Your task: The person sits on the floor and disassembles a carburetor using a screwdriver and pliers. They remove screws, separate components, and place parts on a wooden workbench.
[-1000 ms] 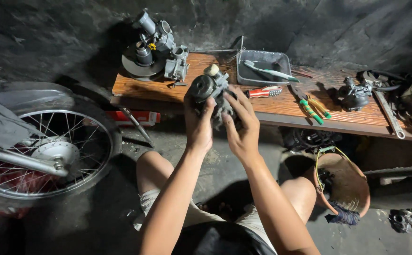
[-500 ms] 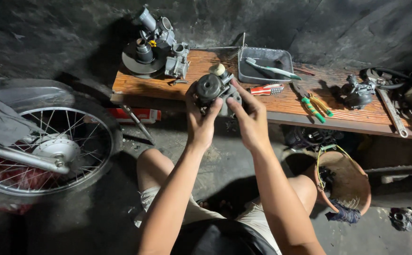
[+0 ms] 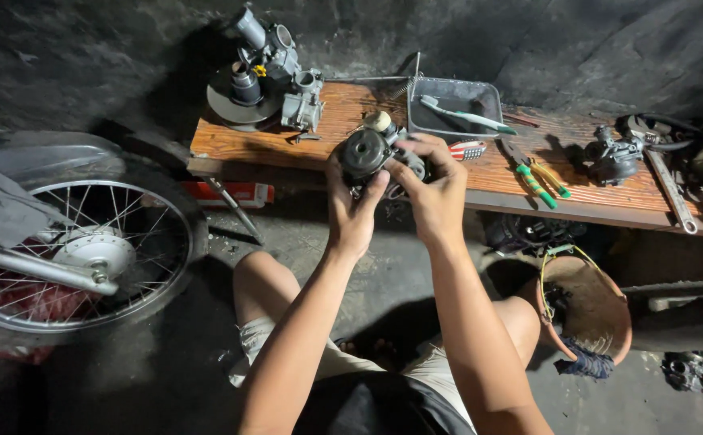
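Both hands up at chest height over low wooden bench (image 3: 351,129): left hand (image 3: 351,211) cups carburetor (image 3: 370,151), right hand (image 3: 434,192) grips its far side, fingers working fitting. Inspection stage, seemingly; next move needs steady grip, careful turning.

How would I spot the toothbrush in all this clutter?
Find the long wooden bench against the dark wall. Near its middle sits a grey metal tray. The toothbrush lies inside it, slim and pale green, unlike the green-handled pliers lying on the bare wood to its right.
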